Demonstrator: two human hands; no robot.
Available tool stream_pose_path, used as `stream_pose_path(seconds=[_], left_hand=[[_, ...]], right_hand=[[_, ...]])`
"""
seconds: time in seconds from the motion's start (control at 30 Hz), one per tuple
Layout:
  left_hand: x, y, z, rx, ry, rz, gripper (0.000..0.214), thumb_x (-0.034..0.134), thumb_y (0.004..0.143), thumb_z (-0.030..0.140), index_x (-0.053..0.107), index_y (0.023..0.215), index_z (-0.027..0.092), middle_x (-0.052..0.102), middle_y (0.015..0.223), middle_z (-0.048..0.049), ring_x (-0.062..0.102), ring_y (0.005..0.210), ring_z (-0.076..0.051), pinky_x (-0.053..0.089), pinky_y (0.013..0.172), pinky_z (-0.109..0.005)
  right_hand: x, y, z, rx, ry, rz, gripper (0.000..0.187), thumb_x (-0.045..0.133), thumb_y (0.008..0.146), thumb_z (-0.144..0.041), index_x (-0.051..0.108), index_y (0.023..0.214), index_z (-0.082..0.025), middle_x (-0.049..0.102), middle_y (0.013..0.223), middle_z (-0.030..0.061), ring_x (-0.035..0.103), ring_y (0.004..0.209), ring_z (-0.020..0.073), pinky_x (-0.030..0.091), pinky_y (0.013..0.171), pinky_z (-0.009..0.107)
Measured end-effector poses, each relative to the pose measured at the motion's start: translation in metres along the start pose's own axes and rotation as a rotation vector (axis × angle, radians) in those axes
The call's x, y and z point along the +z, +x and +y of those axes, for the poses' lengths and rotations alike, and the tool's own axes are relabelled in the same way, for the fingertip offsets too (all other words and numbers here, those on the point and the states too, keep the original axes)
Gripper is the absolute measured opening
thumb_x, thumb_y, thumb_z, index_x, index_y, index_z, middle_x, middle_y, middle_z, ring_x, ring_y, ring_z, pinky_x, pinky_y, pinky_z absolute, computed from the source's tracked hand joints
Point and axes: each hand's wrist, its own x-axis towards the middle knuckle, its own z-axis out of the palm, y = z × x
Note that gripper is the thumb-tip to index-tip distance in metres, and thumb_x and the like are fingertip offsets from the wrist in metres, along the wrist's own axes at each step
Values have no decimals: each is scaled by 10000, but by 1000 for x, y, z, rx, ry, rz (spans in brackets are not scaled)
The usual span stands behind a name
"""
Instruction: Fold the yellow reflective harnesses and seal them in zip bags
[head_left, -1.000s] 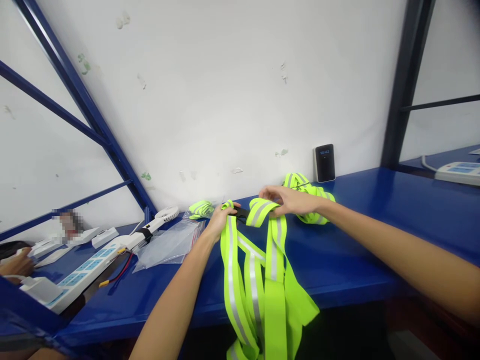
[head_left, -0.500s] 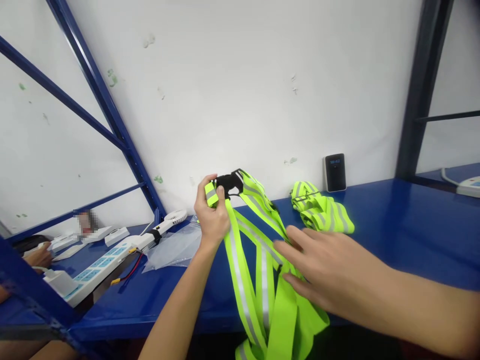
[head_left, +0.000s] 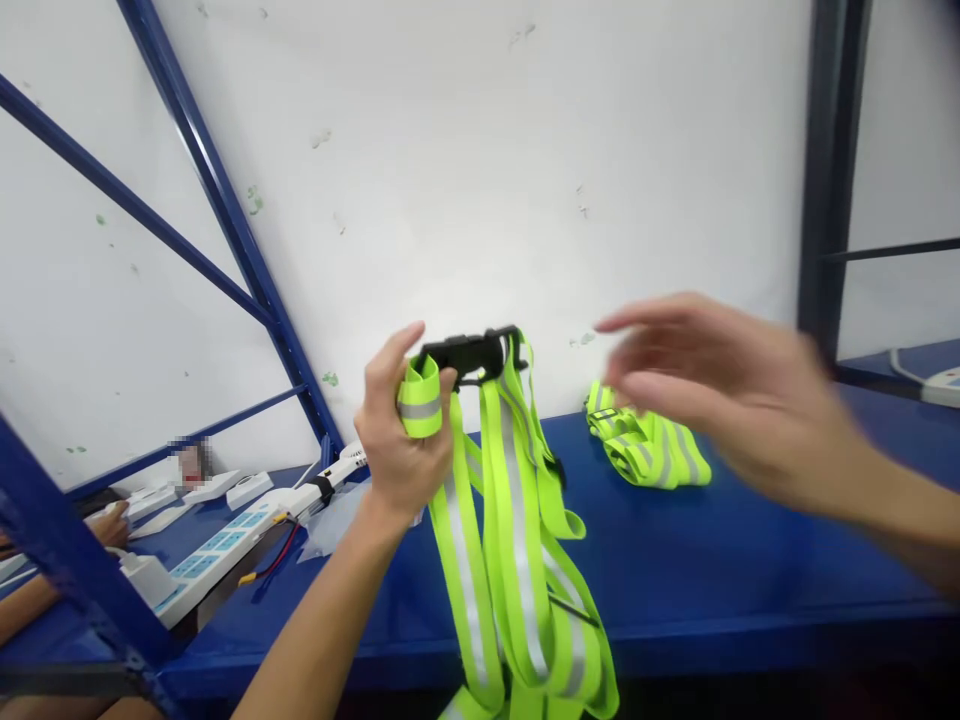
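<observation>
My left hand (head_left: pixel 405 430) is closed around the top of a neon-yellow reflective strap harness (head_left: pixel 517 530), near its black plastic buckle (head_left: pixel 469 358). Silver stripes run along the straps, which hang in long loops past the front edge of the blue table. A short strap end curls over beside my left thumb. To the right, my right hand (head_left: pixel 720 390) is raised in the air, blurred, with fingers apart and nothing in them. Behind it, a second bundled reflective harness (head_left: pixel 652 445) lies on the table, partly covered by the hand.
A blue table (head_left: pixel 675 570) stands against a white wall, with blue metal frame posts (head_left: pixel 225 200) at the left. On the left are a white power strip (head_left: pixel 217 550), a small fan (head_left: pixel 349 460), clear plastic bags (head_left: pixel 334 520), a red-black cable (head_left: pixel 274 560) and another person's hand (head_left: pixel 109 525).
My right hand has left the straps, moving up and to the right. The harness hangs more gathered beneath the buckle in my left hand. The view has shifted slightly.
</observation>
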Motion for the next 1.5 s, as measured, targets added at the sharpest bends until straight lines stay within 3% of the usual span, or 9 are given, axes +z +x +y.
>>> stream_pose_path(seconds=[0.1,0.2,0.3,0.47,0.67,0.83,1.1,1.33,1.5], left_hand=[[4,-19,10,-20,0,-32,394,592,881,282,501,1257,204,595,1182,-85,617,1016,-199,514,850,-318],[10,-43,8,-39,16,-5,380,603,864,224,521,1235,220,618,1104,-65,593,990,-189,484,854,-321],[18,-63,-2,-8,77,-81,443,604,854,219,487,1280,237,633,1034,-68,571,886,-191,451,821,-347],[11,-74,3,-41,339,-429,707,665,772,420,421,1398,204,543,1201,-157,508,1036,-308,356,921,-492],[-6,-66,14,-709,-236,-737,749,563,839,443,205,1486,325,465,1274,-127,583,718,-157,484,628,-320],[9,-63,-14,-1029,-524,-544,649,596,819,437,361,1407,294,523,1238,-93,604,888,-175,486,733,-288],[19,-85,-17,-1233,-1344,-700,717,678,691,576,528,1287,205,662,1056,-110,628,977,-307,483,810,-385],[46,-104,-30,-1278,-1324,-650,444,830,588,351,646,937,148,661,743,-41,583,576,-130,454,589,-263],[80,-113,-44,-1247,-1232,-484,358,805,620,254,636,917,150,685,771,-17,629,647,-153,494,676,-283]], right_hand=[[-21,204,-86,167,154,-28,522,680,806,-343,510,1299,-338,627,1141,63,623,983,259,547,782,380],[-8,282,-120,316,479,-418,460,638,829,-391,548,1256,-243,652,986,57,641,836,201,541,705,334],[20,268,-106,400,591,-452,314,647,818,-390,646,1045,-173,639,813,28,602,708,157,499,622,282],[28,260,-79,281,309,-91,207,652,783,-275,686,972,-196,680,939,38,600,888,204,480,772,313],[8,277,-75,189,164,128,253,584,838,-328,631,1062,-221,652,1040,50,590,977,244,479,862,384],[16,267,-79,308,552,-29,314,619,828,-341,569,1124,-247,614,1080,55,642,883,220,558,746,383],[22,261,-78,401,778,-138,389,640,805,-263,533,1178,-265,642,972,37,665,751,189,566,618,333],[27,261,-73,344,734,-131,293,584,839,-235,553,1131,-246,651,829,10,649,687,168,531,623,314],[42,259,-47,461,600,20,472,639,709,-138,570,1169,-219,679,835,0,636,690,167,522,685,316]])
